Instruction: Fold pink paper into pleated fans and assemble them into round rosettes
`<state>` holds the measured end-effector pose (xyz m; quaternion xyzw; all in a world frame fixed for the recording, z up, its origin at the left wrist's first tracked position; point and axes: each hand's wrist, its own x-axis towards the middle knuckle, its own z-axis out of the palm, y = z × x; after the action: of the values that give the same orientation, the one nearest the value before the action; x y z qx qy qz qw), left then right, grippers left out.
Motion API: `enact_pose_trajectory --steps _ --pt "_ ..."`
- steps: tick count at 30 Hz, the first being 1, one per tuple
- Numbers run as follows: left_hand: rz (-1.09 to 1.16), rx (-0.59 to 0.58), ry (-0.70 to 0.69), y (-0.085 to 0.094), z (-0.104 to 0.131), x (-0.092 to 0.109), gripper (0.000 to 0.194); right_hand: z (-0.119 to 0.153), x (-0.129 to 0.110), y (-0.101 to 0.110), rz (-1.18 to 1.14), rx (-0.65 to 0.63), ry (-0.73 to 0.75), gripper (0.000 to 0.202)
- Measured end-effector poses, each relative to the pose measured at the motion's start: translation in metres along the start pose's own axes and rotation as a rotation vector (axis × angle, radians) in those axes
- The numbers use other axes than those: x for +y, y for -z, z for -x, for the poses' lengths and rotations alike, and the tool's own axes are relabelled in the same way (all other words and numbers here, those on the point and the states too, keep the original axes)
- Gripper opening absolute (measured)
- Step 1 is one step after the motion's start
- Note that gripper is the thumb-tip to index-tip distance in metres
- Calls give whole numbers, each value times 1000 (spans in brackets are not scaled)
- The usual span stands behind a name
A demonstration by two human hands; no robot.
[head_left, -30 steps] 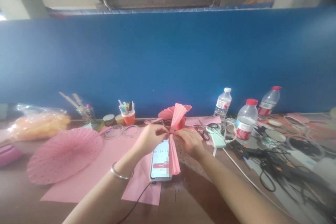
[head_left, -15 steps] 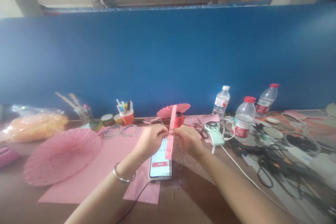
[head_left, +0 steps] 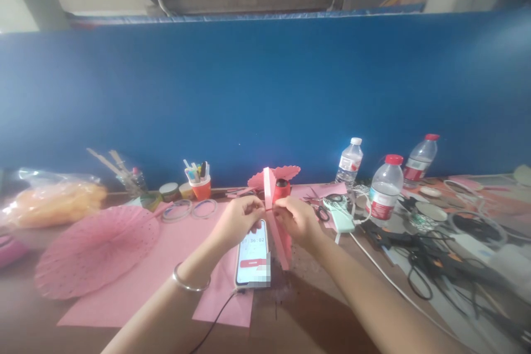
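A folded strip of pink paper (head_left: 269, 188) runs between my two hands, its lower part slanting down to the right. My left hand (head_left: 244, 215), with a silver bangle on the wrist, pinches it from the left. From the right, my right hand (head_left: 296, 218) pinches the same strip at about the same height. Just below my left hand lies a lit phone (head_left: 252, 254) with a cable plugged in. Behind the strip are a scalloped pink paper piece (head_left: 288, 172) and a red object with a dark top (head_left: 282, 189).
A round pleated pink paper fan (head_left: 99, 249) lies on pink sheets (head_left: 166, 276) at left. Along the back stand a cup of pens (head_left: 201, 188) and a jar of sticks (head_left: 133, 180). Bottles (head_left: 385, 185), a mint power strip (head_left: 341, 215) and tangled cables (head_left: 431, 260) crowd the right.
The strip's lower end has swung right, off the phone, and its upper part looks shorter and tilts slightly left. Both hands stay close together around it.
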<state>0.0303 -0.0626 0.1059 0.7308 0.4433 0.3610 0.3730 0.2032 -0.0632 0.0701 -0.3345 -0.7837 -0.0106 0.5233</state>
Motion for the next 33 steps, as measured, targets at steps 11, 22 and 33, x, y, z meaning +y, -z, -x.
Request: enact_pose_trajectory --steps 11,22,33 --pt "551 -186 322 2 -1 -4 19 -3 -1 11 126 -55 323 20" --pt "696 -112 275 -3 -1 1 10 -4 2 15 204 -77 360 23" --pt "647 25 73 -11 -1 0 13 -6 3 17 302 -97 364 21"
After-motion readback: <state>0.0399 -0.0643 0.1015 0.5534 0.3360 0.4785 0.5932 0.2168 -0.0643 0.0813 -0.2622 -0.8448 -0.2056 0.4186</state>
